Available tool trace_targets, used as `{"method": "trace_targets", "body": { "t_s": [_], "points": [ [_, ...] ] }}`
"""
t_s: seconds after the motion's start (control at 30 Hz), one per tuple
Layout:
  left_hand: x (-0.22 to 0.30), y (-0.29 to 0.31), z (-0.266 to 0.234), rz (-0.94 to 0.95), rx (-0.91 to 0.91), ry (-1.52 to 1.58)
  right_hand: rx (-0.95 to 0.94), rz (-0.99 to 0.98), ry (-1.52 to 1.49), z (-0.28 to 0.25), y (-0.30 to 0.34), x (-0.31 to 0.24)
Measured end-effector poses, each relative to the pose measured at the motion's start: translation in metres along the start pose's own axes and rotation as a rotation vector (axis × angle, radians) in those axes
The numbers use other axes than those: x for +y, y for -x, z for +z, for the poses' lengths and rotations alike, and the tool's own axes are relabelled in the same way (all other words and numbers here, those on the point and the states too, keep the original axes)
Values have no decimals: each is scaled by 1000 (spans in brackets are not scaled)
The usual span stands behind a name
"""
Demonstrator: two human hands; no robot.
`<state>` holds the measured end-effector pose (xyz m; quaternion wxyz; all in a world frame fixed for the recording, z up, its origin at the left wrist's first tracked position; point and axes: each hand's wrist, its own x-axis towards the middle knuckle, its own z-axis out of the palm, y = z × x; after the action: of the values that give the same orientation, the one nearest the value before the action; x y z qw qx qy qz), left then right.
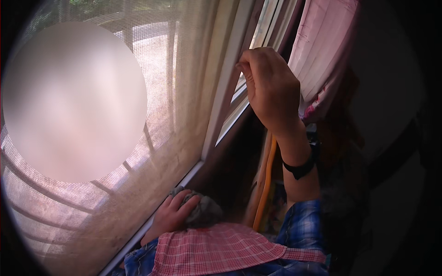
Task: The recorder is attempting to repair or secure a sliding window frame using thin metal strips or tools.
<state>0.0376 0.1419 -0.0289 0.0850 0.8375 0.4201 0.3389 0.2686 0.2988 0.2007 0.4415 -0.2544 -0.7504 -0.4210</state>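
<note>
My left hand (174, 212) is low at the bottom of the window, its fingers closed over a crumpled grey cloth (205, 210) beside the white sill edge. My right hand (272, 89) is raised in front of the window frame (224, 83), fingers bent and thumb tip drawn in toward them in a pinch. Whatever sits between those fingertips, if anything, is too small or hidden to make out. A dark band (299, 169) circles my right wrist. The mesh window screen (184, 115) stretches across the left, with dust-like brown discolouration along its lower part.
A pale blurred oval (76, 101) covers much of the screen. Curved bars (50, 198) show through the mesh. A pink curtain (324, 41) hangs right of the frame. An orange rod-like edge (264, 184) runs beside my right forearm. The far right is dark.
</note>
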Motion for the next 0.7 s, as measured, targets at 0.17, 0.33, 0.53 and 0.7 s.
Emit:
{"method": "trace_targets", "body": {
  "t_s": [0.17,0.33,0.53,0.7],
  "points": [
    [5,-3,-3,-37,12,68,-33,28,159,-9,-4,9],
    [4,-1,-2,-108,2,103,15,-3,249,-14,-12,21],
    [6,-3,-5,-104,16,117,3,-66,367,-29,-25,39],
    [8,-4,-6,-119,17,148,-3,-147,438,-39,-38,51]
  ]
}}
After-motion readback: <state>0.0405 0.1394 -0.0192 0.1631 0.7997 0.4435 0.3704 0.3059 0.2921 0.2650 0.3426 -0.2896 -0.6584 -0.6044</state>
